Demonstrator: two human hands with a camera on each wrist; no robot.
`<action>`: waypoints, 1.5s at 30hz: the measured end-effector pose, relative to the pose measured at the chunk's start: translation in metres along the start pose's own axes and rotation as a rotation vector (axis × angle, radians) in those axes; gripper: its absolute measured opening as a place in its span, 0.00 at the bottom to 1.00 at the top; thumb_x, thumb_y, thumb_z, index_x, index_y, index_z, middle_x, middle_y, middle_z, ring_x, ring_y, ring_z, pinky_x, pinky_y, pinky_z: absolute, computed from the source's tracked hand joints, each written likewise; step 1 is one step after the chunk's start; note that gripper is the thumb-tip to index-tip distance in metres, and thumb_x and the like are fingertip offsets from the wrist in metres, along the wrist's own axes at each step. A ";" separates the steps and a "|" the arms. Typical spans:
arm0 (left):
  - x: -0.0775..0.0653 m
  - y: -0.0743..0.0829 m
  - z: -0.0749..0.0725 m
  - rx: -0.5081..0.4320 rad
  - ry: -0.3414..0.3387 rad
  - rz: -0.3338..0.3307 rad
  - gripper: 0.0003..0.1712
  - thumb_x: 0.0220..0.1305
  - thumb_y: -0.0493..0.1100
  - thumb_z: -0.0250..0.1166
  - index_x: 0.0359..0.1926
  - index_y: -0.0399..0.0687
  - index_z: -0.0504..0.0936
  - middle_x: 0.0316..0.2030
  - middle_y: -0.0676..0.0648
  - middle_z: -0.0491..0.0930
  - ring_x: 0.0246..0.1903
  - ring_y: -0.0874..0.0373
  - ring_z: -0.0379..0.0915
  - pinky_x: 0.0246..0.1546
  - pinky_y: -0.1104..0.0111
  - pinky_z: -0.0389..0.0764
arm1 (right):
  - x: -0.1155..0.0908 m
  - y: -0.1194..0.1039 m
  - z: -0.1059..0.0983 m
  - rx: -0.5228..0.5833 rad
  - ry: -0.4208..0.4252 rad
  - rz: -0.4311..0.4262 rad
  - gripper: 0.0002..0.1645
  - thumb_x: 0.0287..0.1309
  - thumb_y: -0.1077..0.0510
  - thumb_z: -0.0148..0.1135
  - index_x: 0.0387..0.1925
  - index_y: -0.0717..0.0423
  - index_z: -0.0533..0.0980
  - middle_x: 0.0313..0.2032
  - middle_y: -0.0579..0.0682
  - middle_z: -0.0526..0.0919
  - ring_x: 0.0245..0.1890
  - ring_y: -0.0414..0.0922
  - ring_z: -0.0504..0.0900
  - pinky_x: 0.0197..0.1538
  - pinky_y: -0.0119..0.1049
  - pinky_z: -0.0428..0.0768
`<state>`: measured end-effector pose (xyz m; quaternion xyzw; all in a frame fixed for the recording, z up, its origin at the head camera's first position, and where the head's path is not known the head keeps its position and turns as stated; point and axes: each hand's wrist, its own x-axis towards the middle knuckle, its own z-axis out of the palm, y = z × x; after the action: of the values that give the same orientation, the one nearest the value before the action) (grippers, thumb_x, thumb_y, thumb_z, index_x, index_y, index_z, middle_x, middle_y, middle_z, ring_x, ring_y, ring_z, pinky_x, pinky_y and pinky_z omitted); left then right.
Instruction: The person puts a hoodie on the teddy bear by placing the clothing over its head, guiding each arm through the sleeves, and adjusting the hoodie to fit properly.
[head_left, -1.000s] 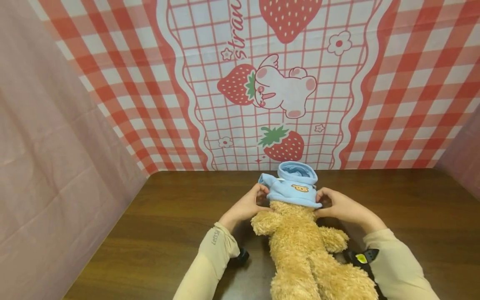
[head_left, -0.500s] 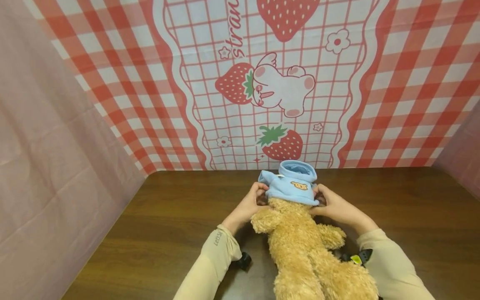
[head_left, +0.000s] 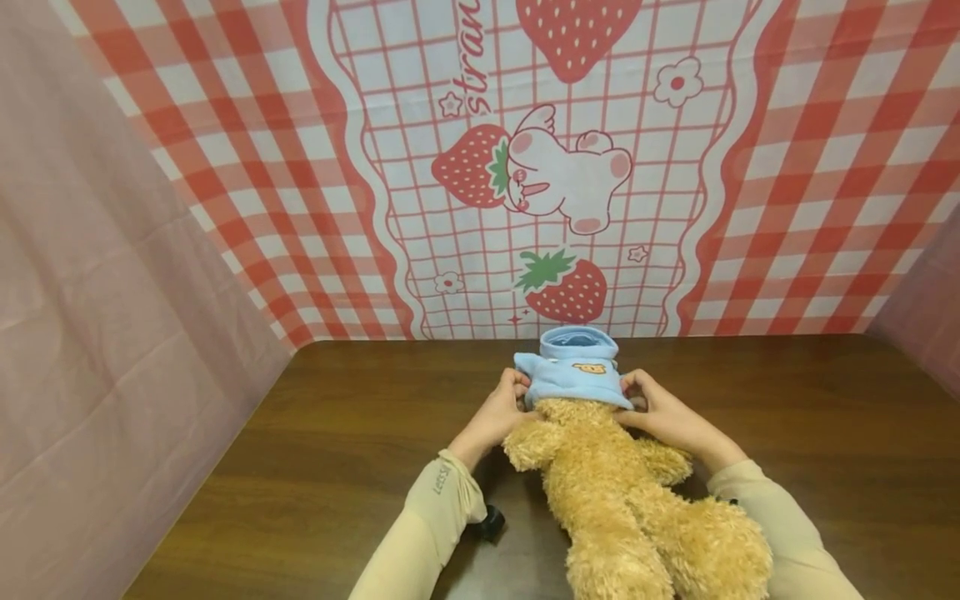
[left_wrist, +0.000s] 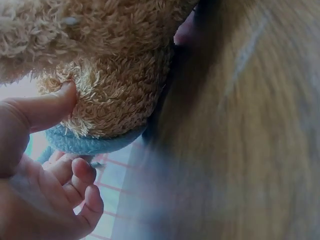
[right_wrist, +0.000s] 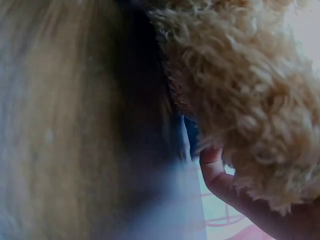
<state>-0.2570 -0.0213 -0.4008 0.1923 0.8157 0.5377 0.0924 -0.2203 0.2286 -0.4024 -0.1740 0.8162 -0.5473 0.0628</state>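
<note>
A tan plush teddy bear point(head_left: 600, 475) lies on the table with its legs toward me. A small blue doll top point(head_left: 573, 385) with a round collar and an orange patch covers its head. My left hand point(head_left: 491, 421) grips the lower edge at the left; in the left wrist view its thumb point(left_wrist: 52, 105) presses the fur above the blue hem point(left_wrist: 90, 144). On the other side my right hand point(head_left: 671, 417) pinches the hem. The bear's fur hides most of that hand in the right wrist view, leaving a finger point(right_wrist: 215, 172) visible.
The brown wooden table point(head_left: 322, 467) reaches back to a red-and-white checked cloth point(head_left: 300, 208) with strawberries. A pink curtain point(head_left: 112, 292) hangs at the left. A black device point(head_left: 489, 525) sits by my left sleeve.
Both hands and the blue top have shifted slightly left. The bear's legs have swung a little right, and the black strap at my right wrist is now mostly hidden.
</note>
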 end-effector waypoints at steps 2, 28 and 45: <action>0.000 0.000 0.000 0.037 0.012 -0.006 0.27 0.48 0.33 0.65 0.47 0.40 0.61 0.50 0.36 0.75 0.42 0.51 0.72 0.49 0.61 0.69 | 0.000 0.000 0.000 0.010 0.006 0.012 0.23 0.56 0.65 0.56 0.44 0.65 0.53 0.38 0.59 0.67 0.39 0.35 0.75 0.35 0.31 0.75; 0.000 0.002 0.003 0.247 0.091 -0.086 0.17 0.50 0.42 0.63 0.39 0.41 0.68 0.39 0.41 0.80 0.39 0.51 0.73 0.39 0.63 0.73 | 0.003 0.003 -0.002 -0.062 0.012 0.137 0.25 0.62 0.54 0.52 0.48 0.66 0.54 0.35 0.55 0.68 0.31 0.39 0.69 0.31 0.32 0.71; -0.003 -0.004 -0.021 0.049 -0.258 -0.147 0.41 0.53 0.48 0.65 0.60 0.37 0.53 0.57 0.37 0.68 0.58 0.51 0.61 0.57 0.61 0.64 | 0.001 0.018 -0.006 0.044 -0.082 -0.057 0.26 0.53 0.65 0.60 0.48 0.68 0.56 0.45 0.54 0.67 0.44 0.33 0.71 0.44 0.32 0.77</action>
<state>-0.2625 -0.0414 -0.3967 0.2018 0.8218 0.4803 0.2308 -0.2270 0.2397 -0.4159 -0.2182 0.7954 -0.5592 0.0845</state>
